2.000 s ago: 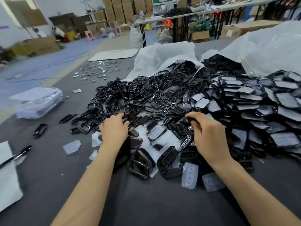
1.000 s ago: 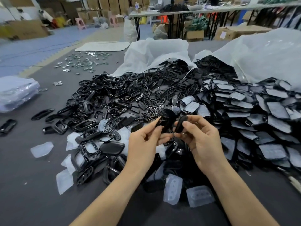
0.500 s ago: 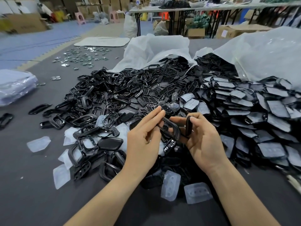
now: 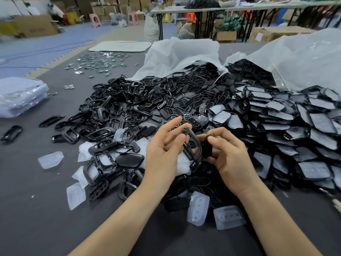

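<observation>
Where our left hand [image 4: 166, 150] meets the black frame [image 4: 193, 146], much is hidden. We see the thumb on the frame's near edge and the fingers reaching almost straight behind it, so it pinches the frame, but the contact at the back is out of sight. Our right hand [image 4: 232, 159] grips a small black piece [image 4: 207, 146] between thumb and curled fingers, and most of that piece is covered, so we cannot tell its shape. We also cannot tell whether piece and frame touch.

The surface is a dark grey table [image 4: 46, 209]. A heap of black parts [image 4: 147, 100] spills from two clear bags [image 4: 184, 52], and wrapped flat pieces [image 4: 276, 115] lie stacked to the right. Translucent pads [image 4: 198, 209] lie near our wrists, and small metal bits [image 4: 99, 63] are scattered at the far left. Behind stand a folding table [image 4: 203, 8] and cardboard boxes [image 4: 36, 24], which are blurred.

The frame is glossy black plastic, a rounded open loop. We hold it tilted, above the heap's near edge, between both hands.
</observation>
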`<action>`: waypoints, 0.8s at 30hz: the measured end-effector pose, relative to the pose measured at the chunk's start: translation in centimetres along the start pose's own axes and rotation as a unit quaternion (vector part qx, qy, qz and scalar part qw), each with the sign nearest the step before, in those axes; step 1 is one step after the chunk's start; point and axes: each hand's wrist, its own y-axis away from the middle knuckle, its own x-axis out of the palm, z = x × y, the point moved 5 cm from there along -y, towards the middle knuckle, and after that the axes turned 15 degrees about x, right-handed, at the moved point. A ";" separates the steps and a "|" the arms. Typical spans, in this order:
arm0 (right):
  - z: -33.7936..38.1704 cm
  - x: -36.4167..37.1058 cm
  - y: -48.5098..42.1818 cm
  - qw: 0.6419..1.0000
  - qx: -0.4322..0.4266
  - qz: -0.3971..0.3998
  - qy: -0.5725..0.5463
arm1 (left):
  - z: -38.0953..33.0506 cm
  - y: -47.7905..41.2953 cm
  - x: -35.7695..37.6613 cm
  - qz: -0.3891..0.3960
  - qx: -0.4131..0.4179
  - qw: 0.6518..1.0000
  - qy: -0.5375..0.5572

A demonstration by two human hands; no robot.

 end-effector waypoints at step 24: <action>0.3 -1.2 -0.3 0.992 -0.053 -0.104 -0.044 | 0.7 0.2 1.0 0.112 -0.053 0.990 -0.073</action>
